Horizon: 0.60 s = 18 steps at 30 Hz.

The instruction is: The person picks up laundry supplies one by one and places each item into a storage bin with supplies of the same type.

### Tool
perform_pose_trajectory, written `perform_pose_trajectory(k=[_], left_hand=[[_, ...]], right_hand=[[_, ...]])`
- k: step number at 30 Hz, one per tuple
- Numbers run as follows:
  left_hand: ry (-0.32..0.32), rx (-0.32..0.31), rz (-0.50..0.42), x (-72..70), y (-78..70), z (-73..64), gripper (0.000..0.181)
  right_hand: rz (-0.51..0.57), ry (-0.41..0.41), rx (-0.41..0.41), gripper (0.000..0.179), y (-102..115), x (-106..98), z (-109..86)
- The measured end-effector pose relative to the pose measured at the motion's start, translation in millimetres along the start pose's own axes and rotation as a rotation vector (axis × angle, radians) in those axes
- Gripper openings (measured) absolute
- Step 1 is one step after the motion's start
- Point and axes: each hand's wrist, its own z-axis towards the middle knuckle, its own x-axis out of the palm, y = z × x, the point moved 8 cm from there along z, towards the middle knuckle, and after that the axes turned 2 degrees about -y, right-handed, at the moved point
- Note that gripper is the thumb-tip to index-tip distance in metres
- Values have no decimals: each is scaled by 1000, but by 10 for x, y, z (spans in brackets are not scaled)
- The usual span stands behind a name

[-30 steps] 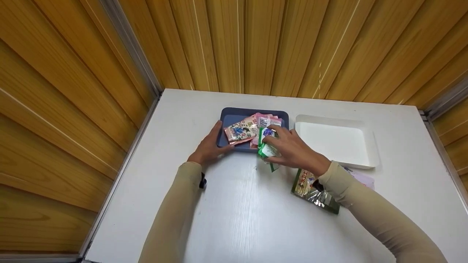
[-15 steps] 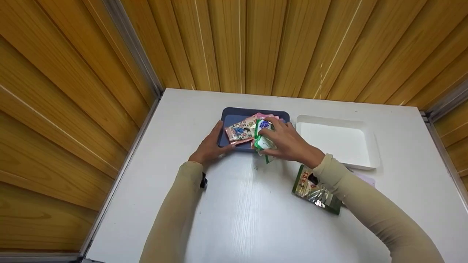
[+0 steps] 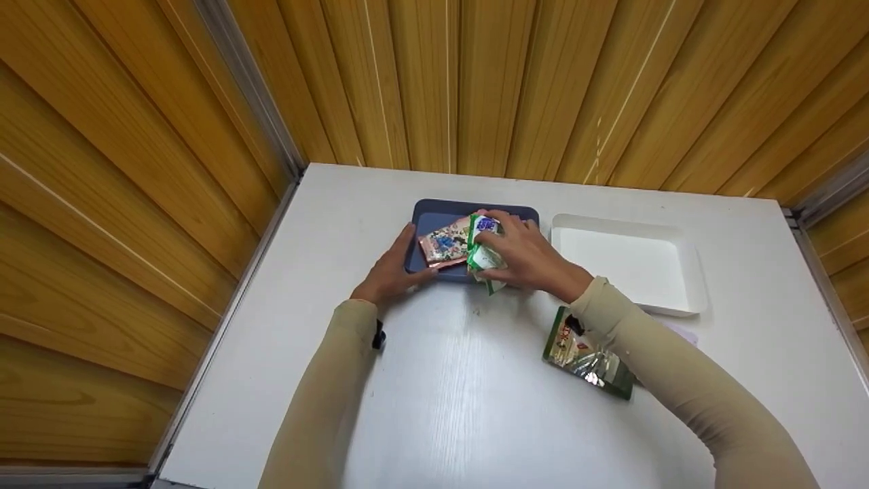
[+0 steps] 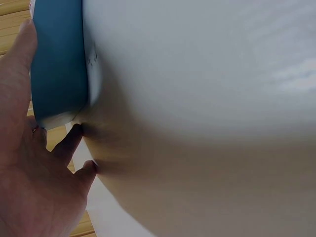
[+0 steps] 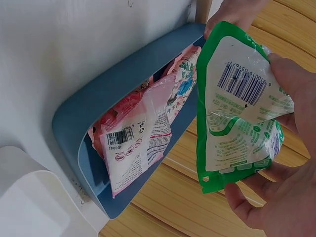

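White tabletop (image 3: pixel 421 407) beneath it all, and here's a white tray (image 3: pixel 690 278) on the right beside the smaller blue tray (image 3: pixel 430 221), where the action is. A dark green pouch (image 3: pixel 580 356) lies nearer the person. Left hand (image 3: pixel 390 273): fingers fairly straight, gripping nothing, bracing the blue tray's corner. Good steadying! Right hand (image 3: pixel 533 255): fingers pinching a green-edged packet (image 3: pixel 484 257) over that tray, beside a flowered packet (image 3: pixel 445 246). Best keep that pinch light, flatten the packet, then lower gently, avoiding snags.
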Motion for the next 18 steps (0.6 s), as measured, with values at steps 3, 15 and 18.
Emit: perform_pose_trajectory(k=[3,15,18], left_hand=[[2,-10,-2,1,11,7,115],[-18,-8,-26,2,-8,7,114],[-22,-7,-23,-3,-13,4,114]], right_hand=[[2,6,5,60,-11,3,38],[-21,39,6,62,-24,74,193],[-27,42,7,62,-31,81,237]])
